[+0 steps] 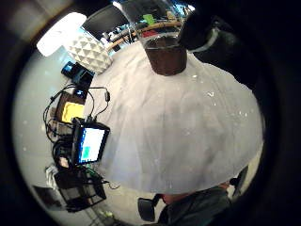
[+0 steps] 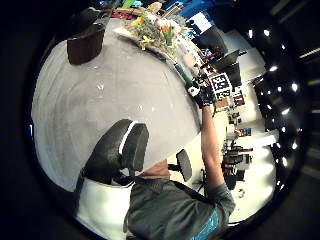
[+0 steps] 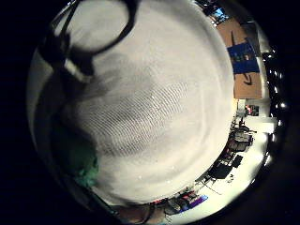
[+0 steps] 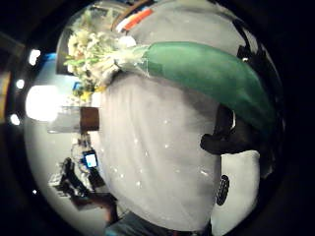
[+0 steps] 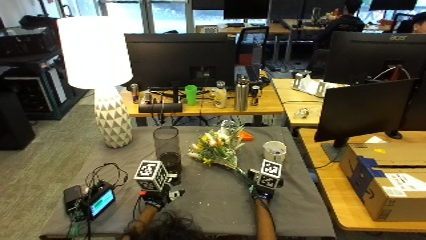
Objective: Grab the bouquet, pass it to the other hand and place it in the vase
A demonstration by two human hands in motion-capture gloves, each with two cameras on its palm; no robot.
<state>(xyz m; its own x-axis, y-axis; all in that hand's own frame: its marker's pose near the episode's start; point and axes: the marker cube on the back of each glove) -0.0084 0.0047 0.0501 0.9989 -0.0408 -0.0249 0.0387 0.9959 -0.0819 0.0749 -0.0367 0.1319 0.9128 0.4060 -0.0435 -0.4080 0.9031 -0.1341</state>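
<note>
The bouquet (image 5: 216, 146) is lying on the grey table (image 5: 206, 200), blooms pointing towards the clear vase (image 5: 167, 145) just beside them, while its green-wrapped stem end is reaching back into the right hand (image 5: 261, 189), which is gripping it. In the right thumb side palm view the green wrap (image 4: 211, 78) is running close past that palm. The left hand (image 5: 157, 196) is hovering near the vase's base holding nothing; how far its fingers are spread I cannot tell

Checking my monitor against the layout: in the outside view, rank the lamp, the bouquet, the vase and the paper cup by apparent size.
1. lamp, largest
2. bouquet
3. vase, near the bouquet's size, so that order is unsure
4. paper cup, smallest
</note>
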